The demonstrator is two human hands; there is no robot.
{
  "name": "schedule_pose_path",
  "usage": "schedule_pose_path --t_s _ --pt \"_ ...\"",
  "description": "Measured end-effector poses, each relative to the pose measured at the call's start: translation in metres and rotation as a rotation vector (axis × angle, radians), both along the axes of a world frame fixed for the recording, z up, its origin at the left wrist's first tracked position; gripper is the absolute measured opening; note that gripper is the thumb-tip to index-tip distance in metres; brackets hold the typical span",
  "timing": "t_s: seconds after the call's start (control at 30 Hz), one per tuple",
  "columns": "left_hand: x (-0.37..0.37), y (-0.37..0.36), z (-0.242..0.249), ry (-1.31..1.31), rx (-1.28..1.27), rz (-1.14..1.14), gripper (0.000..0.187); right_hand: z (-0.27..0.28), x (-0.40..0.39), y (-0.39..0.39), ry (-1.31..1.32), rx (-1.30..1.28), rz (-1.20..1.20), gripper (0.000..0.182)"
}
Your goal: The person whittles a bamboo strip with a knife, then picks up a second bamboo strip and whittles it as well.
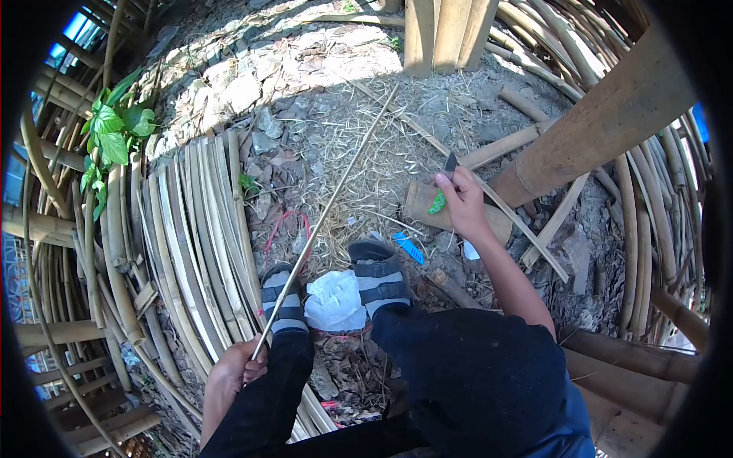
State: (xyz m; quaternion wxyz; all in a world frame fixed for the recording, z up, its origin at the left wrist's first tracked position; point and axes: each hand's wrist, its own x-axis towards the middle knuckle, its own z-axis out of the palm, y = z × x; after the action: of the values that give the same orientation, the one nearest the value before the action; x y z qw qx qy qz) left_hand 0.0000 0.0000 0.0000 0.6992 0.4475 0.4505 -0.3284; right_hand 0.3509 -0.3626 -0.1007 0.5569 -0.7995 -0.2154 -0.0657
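Note:
My left hand (238, 365), low at the left by my knee, is closed around the near end of a long thin bamboo strip (332, 200). The strip slants up and away over the ground between my feet and the cut bamboo. My right hand (464, 200) is closed on a small knife, its dark blade (450, 162) pointing up past my thumb; my fingers hide most of the handle. A bright green patch (437, 202) shows beside those fingers. Just below that hand lies a short, thick bamboo piece (421, 204). The blade is apart from the strip.
Split bamboo strips (200, 229) lie bundled at the left. A blue plastic piece (410, 248) and a white crumpled sheet (334, 301) lie near my sandals (378, 275). Thick bamboo poles (588, 114) stand at the right. Pale shavings (355, 164) litter the stony ground.

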Motion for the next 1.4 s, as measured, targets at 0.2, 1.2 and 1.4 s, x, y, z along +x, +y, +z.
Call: schedule_pose_path --t_s 0.2,1.2,1.4 --pt "0.004 -0.001 -0.003 -0.013 0.011 0.001 0.049 0.013 0.010 -0.017 -0.052 -0.140 -0.089 0.023" --pt "-0.001 0.001 -0.002 0.005 0.036 -0.010 0.049 0.091 -0.005 -0.028 -0.657 -0.281 -0.126 0.032" --pt "0.000 0.000 -0.001 0.037 0.063 -0.006 0.051 0.022 -0.008 -0.009 -0.536 -0.764 0.085 0.028"
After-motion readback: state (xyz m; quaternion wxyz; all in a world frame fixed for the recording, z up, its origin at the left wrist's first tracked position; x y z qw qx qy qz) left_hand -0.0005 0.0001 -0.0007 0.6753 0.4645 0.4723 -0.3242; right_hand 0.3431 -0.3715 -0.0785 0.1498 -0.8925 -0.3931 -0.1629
